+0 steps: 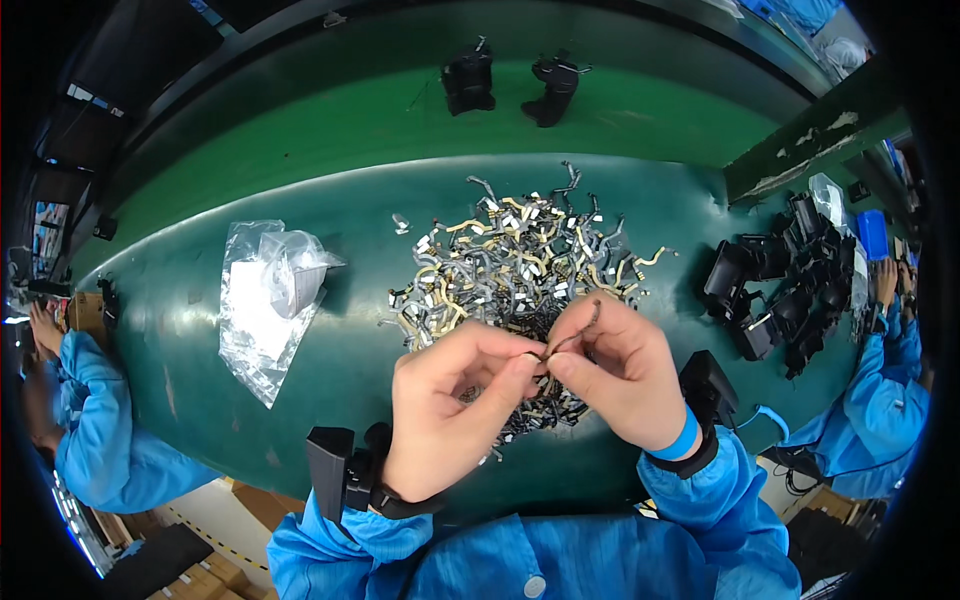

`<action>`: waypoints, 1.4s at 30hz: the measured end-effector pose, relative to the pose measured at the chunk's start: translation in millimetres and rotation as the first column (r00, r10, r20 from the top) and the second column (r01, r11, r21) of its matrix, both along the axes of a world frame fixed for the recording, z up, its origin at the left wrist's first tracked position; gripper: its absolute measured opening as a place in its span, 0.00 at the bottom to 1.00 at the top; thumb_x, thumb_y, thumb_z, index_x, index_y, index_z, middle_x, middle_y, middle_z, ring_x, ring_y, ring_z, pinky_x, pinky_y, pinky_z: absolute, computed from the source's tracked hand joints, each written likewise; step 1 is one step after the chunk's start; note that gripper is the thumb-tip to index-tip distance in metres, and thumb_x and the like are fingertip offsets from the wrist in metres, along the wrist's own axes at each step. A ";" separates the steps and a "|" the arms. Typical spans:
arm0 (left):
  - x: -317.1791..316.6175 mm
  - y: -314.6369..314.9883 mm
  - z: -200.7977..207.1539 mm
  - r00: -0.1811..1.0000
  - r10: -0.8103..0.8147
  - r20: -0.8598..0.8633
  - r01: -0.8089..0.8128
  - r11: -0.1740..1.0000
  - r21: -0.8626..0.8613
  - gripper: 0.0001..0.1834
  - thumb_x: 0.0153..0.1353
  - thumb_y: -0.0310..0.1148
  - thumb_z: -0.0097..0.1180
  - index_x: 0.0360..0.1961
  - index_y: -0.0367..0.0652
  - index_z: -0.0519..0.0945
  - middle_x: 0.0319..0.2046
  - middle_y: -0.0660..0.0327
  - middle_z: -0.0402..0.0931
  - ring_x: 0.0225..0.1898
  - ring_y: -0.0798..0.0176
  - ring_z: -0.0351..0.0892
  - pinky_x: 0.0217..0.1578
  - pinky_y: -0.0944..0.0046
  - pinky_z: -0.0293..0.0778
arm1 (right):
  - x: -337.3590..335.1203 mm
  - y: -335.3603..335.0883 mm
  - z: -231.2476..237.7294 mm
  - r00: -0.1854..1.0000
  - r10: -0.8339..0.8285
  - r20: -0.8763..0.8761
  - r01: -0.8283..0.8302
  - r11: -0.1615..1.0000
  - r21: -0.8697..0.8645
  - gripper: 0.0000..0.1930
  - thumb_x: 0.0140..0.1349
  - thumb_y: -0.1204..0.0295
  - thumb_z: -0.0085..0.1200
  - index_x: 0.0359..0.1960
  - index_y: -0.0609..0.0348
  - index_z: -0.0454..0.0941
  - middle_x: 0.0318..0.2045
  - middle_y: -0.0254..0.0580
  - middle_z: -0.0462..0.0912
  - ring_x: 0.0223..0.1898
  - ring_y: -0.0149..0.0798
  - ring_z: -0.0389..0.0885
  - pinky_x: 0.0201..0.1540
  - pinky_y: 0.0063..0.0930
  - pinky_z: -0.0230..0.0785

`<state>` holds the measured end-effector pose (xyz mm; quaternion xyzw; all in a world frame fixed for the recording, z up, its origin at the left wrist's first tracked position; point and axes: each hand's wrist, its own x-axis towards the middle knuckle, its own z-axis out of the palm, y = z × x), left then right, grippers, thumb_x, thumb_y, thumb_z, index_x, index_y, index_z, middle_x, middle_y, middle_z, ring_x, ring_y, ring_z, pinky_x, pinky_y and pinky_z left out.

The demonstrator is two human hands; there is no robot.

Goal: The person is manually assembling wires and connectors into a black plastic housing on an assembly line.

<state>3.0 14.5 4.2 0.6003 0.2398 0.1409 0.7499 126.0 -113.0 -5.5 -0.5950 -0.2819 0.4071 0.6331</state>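
My left hand point(450, 400) and my right hand point(615, 365) meet above the near edge of the dark green table point(350, 370). Together they pinch one thin, bent dark strip point(572, 335), the fingertips touching at its lower end. Just beyond the hands lies a heap of several similar small strips point(515, 260) in grey, gold and black. Each wrist carries a black device on a strap, and both arms are in blue sleeves.
A crumpled clear plastic bag point(268, 295) lies to the left. Several black plastic parts point(785, 285) are stacked at the right. Two black parts point(510, 85) stand on the far lighter green belt. People in blue work at both sides point(90, 420) point(880, 390).
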 end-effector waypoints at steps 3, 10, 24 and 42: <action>-0.7 0.8 -4.2 1.000 0.016 0.025 -0.018 0.996 0.085 0.06 0.61 0.18 0.56 0.39 0.32 0.80 0.31 0.59 0.82 0.32 0.72 0.82 0.35 0.73 0.77 | -1.8 2.1 2.0 0.981 -0.003 0.194 0.009 1.000 -0.029 0.05 0.59 0.79 0.57 0.36 0.62 0.75 0.29 0.32 0.75 0.31 0.21 0.73 0.33 0.18 0.67; -0.3 -4.2 -0.9 0.983 0.160 -0.090 -0.129 0.952 0.278 0.06 0.57 0.17 0.58 0.37 0.32 0.80 0.31 0.56 0.82 0.31 0.69 0.82 0.34 0.71 0.77 | -4.1 5.2 0.7 0.966 -0.026 0.258 0.031 0.999 -0.014 0.05 0.54 0.81 0.57 0.33 0.61 0.77 0.27 0.33 0.75 0.28 0.25 0.74 0.32 0.20 0.66; 6.0 1.2 -10.0 0.993 0.003 0.119 -0.107 0.459 0.882 0.12 0.42 0.19 0.64 0.31 0.39 0.80 0.30 0.60 0.79 0.26 0.59 0.81 0.25 0.65 0.77 | -4.6 5.9 2.5 0.882 -0.072 0.465 0.095 0.995 -0.026 0.07 0.51 0.81 0.58 0.31 0.63 0.73 0.24 0.37 0.73 0.25 0.30 0.75 0.26 0.23 0.69; -41.8 97.1 7.4 0.734 0.645 0.211 -0.318 0.053 0.947 0.04 0.53 0.22 0.62 0.28 0.37 0.78 0.29 0.60 0.76 0.30 0.64 0.75 0.32 0.67 0.70 | -4.9 0.6 -3.7 0.877 -0.147 0.457 0.182 0.983 -0.033 0.05 0.52 0.83 0.55 0.29 0.61 0.73 0.25 0.34 0.75 0.25 0.26 0.71 0.31 0.21 0.65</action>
